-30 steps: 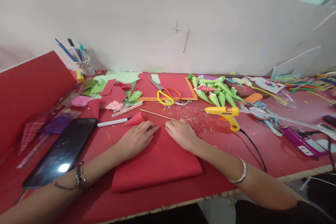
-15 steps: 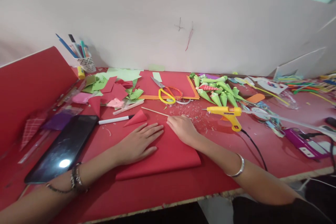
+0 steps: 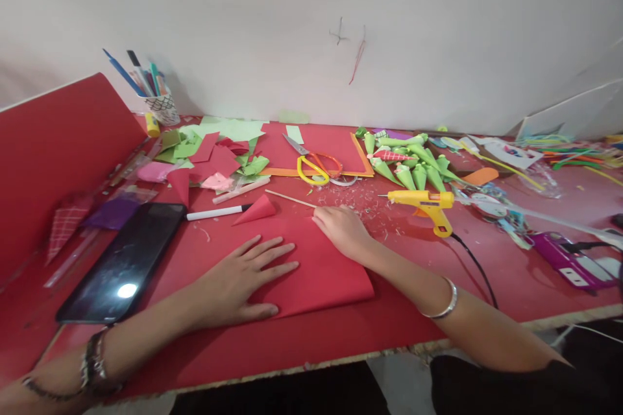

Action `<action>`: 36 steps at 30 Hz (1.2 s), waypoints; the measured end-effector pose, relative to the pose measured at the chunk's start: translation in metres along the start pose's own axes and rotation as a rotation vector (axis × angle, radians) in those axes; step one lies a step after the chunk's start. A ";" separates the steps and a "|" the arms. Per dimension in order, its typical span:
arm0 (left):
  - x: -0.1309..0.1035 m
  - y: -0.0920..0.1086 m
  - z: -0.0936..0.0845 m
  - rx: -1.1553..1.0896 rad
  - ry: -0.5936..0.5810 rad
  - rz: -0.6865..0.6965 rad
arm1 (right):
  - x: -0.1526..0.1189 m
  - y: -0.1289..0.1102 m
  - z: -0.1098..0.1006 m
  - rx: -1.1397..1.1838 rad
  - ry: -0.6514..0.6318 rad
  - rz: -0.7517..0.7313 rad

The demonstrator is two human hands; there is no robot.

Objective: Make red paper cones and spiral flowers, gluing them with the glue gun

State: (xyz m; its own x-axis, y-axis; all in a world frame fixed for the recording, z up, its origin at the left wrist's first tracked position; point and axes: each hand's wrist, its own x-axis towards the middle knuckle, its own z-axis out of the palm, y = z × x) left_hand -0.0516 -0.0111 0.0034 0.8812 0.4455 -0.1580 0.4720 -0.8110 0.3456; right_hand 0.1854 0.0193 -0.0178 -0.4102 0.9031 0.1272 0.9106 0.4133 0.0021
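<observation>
My left hand (image 3: 250,275) lies flat with spread fingers on a folded sheet of red paper (image 3: 316,285), over its left part. My right hand (image 3: 343,230) rests at the paper's far edge, fingers curled closed. A thin wooden stick (image 3: 289,198) comes out from its fingertips toward the upper left; the stick's other end is hidden. Just beyond my left hand sit a small red paper cone (image 3: 256,209) and a white marker (image 3: 217,213). Scissors (image 3: 314,168) with yellow and orange handles lie farther back.
A yellow glue gun (image 3: 426,204) lies to the right, its cord running toward me. Behind it are green paper cones (image 3: 418,168). A black phone (image 3: 124,266) lies left, near a pen cup (image 3: 161,108). Paper scraps (image 3: 214,159) and a purple power strip (image 3: 572,266) also lie about.
My left hand has slid over the red paper toward me and a little left, its fingers spreading wider. My right hand stays at the far edge. The whole view has shifted slightly.
</observation>
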 end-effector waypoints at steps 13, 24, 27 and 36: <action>-0.030 -0.021 0.007 0.045 0.045 -0.051 | 0.001 0.006 -0.001 0.014 0.006 -0.031; -0.032 -0.024 0.012 0.050 0.081 -0.061 | -0.051 -0.068 -0.037 0.189 -0.153 -0.689; -0.032 -0.024 0.013 0.052 0.074 -0.063 | -0.060 -0.077 -0.031 0.197 -0.168 -0.675; -0.031 -0.027 0.009 0.043 0.023 -0.061 | -0.069 -0.066 -0.034 0.248 -0.174 -0.590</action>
State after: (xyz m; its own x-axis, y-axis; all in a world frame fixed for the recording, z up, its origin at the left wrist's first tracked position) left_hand -0.0912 -0.0066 -0.0090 0.8499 0.5031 -0.1564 0.5263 -0.7972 0.2958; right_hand 0.1557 -0.0738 0.0067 -0.8577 0.5140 0.0129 0.5004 0.8404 -0.2081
